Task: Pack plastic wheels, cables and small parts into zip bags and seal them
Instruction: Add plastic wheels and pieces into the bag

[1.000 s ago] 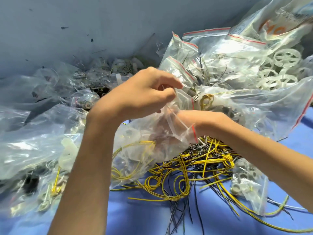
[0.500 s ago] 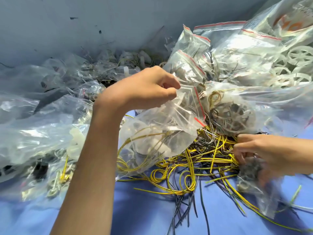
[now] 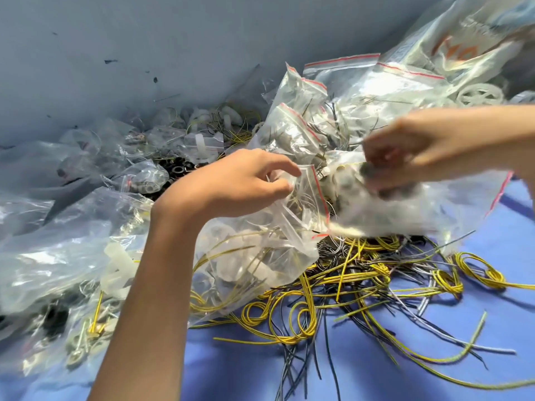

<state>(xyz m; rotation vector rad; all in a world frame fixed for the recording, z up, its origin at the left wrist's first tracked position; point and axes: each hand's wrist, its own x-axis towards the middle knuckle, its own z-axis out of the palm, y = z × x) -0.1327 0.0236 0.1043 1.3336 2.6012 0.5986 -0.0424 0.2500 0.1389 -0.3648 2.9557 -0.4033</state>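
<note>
A pale blue-grey wall (image 3: 121, 47) fills the top of the view. It has a few small dark marks and scratches on it. Below it lies a bench (image 3: 362, 377) covered in a smooth blue sheet. Bright light falls from the right side and makes soft shadows on the blue.

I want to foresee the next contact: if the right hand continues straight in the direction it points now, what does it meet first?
Probably the open mouth of the zip bag that the left hand holds; the right hand is blurred, so depth is uncertain.
</note>
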